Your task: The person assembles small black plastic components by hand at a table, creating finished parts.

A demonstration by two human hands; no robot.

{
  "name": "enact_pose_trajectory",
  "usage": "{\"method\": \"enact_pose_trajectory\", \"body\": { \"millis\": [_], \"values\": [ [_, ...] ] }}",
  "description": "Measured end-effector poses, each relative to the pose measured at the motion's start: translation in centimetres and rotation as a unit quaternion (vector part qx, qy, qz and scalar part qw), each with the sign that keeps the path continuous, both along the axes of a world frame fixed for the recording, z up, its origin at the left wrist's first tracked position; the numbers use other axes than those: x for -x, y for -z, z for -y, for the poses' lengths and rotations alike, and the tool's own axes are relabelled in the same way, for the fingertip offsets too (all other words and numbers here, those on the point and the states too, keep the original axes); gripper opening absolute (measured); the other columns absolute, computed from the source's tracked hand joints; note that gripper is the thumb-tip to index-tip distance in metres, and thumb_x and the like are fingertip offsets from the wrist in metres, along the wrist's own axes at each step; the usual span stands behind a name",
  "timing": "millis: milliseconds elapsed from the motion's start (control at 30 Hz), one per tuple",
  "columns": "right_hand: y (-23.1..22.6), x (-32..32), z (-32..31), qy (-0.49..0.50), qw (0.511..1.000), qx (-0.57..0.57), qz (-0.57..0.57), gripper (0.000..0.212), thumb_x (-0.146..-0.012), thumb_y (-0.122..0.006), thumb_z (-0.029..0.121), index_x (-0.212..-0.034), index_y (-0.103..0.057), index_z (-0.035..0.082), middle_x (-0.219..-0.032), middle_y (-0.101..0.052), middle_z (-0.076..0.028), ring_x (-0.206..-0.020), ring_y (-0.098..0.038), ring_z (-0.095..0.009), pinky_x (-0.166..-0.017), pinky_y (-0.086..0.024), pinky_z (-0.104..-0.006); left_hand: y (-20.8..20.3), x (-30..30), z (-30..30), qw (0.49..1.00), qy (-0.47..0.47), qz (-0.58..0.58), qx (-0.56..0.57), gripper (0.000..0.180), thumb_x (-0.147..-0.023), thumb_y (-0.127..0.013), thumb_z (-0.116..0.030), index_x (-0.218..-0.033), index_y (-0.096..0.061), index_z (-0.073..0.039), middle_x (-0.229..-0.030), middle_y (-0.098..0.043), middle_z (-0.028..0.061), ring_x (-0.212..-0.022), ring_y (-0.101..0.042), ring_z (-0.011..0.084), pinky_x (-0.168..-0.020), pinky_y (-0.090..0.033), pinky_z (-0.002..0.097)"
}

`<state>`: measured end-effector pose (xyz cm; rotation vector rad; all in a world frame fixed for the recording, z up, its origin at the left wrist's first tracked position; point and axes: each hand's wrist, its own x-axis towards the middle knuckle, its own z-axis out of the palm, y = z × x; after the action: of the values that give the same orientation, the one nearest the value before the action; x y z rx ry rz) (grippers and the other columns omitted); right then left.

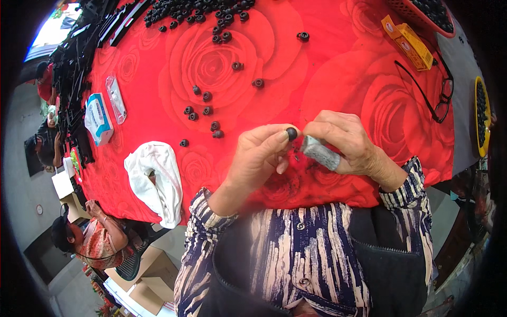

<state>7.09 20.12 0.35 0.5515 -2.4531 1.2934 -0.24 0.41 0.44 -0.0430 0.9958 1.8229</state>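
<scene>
My left hand (259, 158) is closed, pinching a small round black part (291, 133) between thumb and fingertips. Close beside it on the right, my right hand (351, 140) grips a short grey mottled handle (321, 153) that looks wrapped; whether a blade or tip extends from it is hidden by the fingers. Both hands almost meet above the red rose-patterned cloth (280, 100), near its front edge. Tiny dark crumbs lie on the cloth beneath them. Several similar black parts (215, 127) are scattered to the left and beyond my hands.
A heap of black parts (195, 8) lies at the far side. Long black strips (79, 68) are piled at left, near a tissue pack (99, 119) and a white cloth (153, 179). Eyeglasses (442, 100), a yellow-orange box (407, 43) and a red basket (422, 16) stand right. Other people sit leftward.
</scene>
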Motion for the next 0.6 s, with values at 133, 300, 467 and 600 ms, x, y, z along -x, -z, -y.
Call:
{"method": "enact_pose_trajectory", "body": {
  "millis": [133, 300, 467, 600],
  "values": [
    [-0.2, -0.1, 0.8, 0.055, 0.996, 0.033, -0.063, 0.033, -0.070, -0.070, 0.010, -0.099, -0.058, -0.001, -0.073, -0.054, -0.009, -0.059, -0.055, -0.024, -0.049, -0.044, -0.0338, -0.2, -0.5, 0.0, 0.999, 0.016, 0.042, 0.018, 0.020, -0.090, -0.058, -0.015, -0.103, -0.063, -0.001, -0.078, -0.060, 0.0017, -0.063, -0.054, 0.0072, -0.046, -0.043, 0.0215],
    [0.4, -0.7, 1.4, 0.069, 0.987, -0.026, -0.146, 0.046, -0.059, -0.070, 0.008, -0.103, -0.059, -0.003, -0.073, -0.054, -0.006, -0.055, -0.052, -0.018, -0.046, -0.040, -0.0300, 0.1, -1.2, -0.2, 0.990, 0.043, 0.126, -0.041, 0.020, -0.092, -0.054, -0.016, -0.104, -0.061, -0.002, -0.084, -0.063, 0.0048, -0.057, -0.054, 0.0088, -0.042, -0.041, 0.0214],
    [1.1, -1.0, 1.5, 0.082, 0.976, -0.044, -0.195, 0.051, -0.054, -0.066, 0.008, -0.104, -0.059, -0.004, -0.071, -0.050, -0.005, -0.052, -0.047, -0.016, -0.043, -0.034, -0.0296, 0.4, -1.5, -0.3, 0.987, 0.042, 0.136, -0.069, 0.022, -0.093, -0.053, -0.018, -0.107, -0.061, -0.002, -0.087, -0.064, 0.0071, -0.052, -0.053, 0.0104, -0.040, -0.039, 0.0212],
    [1.1, -1.0, 1.4, 0.068, 0.973, -0.054, -0.213, 0.055, -0.052, -0.063, 0.009, -0.105, -0.060, -0.004, -0.070, -0.047, -0.004, -0.051, -0.046, -0.016, -0.043, -0.031, -0.0292, 0.4, -1.5, -0.4, 0.990, 0.049, 0.124, -0.049, 0.022, -0.093, -0.053, -0.017, -0.106, -0.061, -0.002, -0.086, -0.064, 0.0072, -0.053, -0.053, 0.0105, -0.040, -0.039, 0.0212]
  ]
}}
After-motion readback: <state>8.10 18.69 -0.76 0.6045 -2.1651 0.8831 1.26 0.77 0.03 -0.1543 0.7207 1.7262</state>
